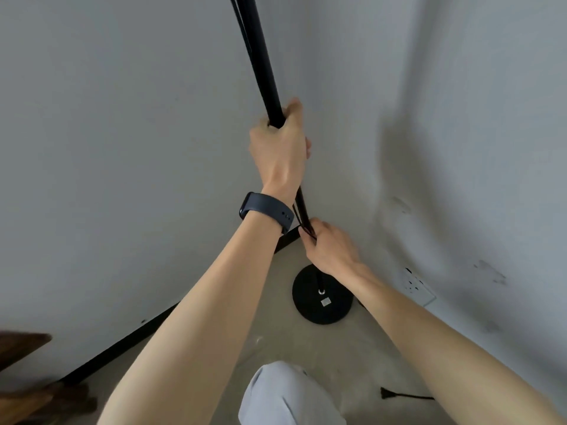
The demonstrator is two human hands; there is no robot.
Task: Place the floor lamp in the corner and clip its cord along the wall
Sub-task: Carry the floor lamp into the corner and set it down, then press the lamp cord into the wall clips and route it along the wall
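Observation:
A black floor lamp stands in the room corner, its pole [259, 56] rising out of the top of the view and its round base [322, 297] flat on the beige floor. My left hand [280, 145], with a dark wristband, is shut around the pole at mid height. Lower down, my right hand [329, 248] grips the pole together with the thin black cord [299, 217] that runs alongside it. The cord's black plug [387, 393] lies on the floor near my knee.
Grey walls meet behind the lamp, with a black baseboard [122, 348] along the left wall. A white wall socket [415, 285] sits low on the right wall. Dark wooden furniture [27, 391] fills the bottom left. My knee [285, 394] is at the bottom centre.

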